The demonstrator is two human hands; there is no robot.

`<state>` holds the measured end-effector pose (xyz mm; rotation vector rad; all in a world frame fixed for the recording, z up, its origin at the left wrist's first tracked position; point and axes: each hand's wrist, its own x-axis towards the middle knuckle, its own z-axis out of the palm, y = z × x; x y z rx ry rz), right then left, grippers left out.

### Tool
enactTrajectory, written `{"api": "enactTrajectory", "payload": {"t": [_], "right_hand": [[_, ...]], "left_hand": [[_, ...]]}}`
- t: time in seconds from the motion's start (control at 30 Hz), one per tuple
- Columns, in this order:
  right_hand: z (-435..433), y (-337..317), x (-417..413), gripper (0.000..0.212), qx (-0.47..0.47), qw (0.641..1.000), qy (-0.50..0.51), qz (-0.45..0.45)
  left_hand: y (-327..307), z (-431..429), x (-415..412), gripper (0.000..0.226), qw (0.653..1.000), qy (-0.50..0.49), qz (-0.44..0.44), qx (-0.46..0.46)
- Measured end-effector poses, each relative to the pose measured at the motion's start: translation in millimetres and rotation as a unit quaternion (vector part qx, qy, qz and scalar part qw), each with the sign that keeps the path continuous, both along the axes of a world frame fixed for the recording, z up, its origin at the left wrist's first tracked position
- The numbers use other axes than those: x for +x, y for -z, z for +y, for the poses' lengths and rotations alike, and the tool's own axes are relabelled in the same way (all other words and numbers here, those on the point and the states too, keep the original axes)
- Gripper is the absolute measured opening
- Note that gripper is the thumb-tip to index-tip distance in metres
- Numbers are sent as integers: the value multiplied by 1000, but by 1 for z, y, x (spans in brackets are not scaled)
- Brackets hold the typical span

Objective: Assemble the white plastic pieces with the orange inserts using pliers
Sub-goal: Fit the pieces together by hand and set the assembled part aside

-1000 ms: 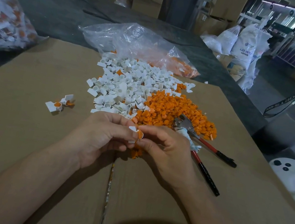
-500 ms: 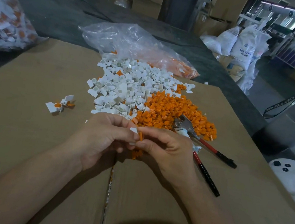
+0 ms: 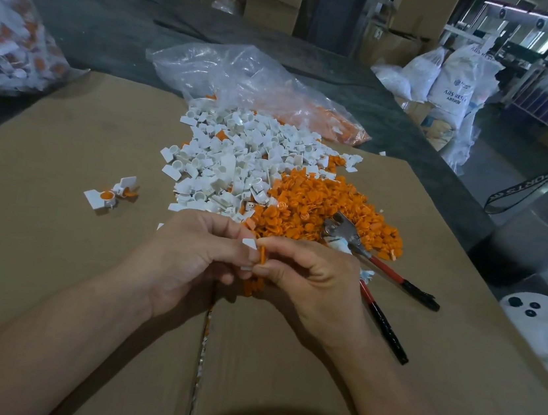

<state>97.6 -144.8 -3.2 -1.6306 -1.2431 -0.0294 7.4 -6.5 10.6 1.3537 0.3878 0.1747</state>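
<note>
Near edge of cardboard-covered table (image 3: 51, 266): we see both hands together at middle. Left hand (image 3: 187, 255) pinches white piece (image 3: 250, 243); right hand (image 3: 315, 281) pinches orange insert (image 3: 262, 255) against it. Just right of right hand, red-handled pliers (image 3: 386, 268) lie on table, handles apart, head resting on orange insert pile (image 3: 314, 202). White piece pile (image 3: 236, 164) touches that pile on its left. Toward left edge we note two assembled pieces (image 3: 108, 194). Farther back, clear bag (image 3: 247, 80).

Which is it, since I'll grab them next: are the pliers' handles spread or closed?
Spread: the pliers lie on the cardboard, their two red-and-black handles diverging toward the near right.
</note>
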Motion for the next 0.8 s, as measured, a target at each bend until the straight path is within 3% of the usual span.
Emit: {"api": "enactTrajectory", "payload": {"t": [0.2, 0.4, 0.53, 0.6, 0.73, 0.8], "right_hand": [[0, 0, -1, 24, 8, 1000, -3, -8], [0, -2, -1, 40, -8, 999, 23, 35], [-21, -21, 15, 33, -26, 982, 167, 87], [-37, -28, 30, 43, -87, 959, 257, 80], [-61, -28, 51, 109, -382, 866, 298, 122], [-61, -23, 54, 101, -482, 831, 269, 69]], "left_hand": [[-1, 0, -1, 8, 1000, -2, -2, 0], [1, 1, 0, 12, 1000, -18, -4, -11], [1, 2, 0, 10, 999, -41, -8, -21], [1, 3, 0, 13, 999, -51, -5, -10], [0, 3, 2, 16, 998, -67, 0, -4], [0, 3, 1, 15, 998, -69, -1, 2]]}}
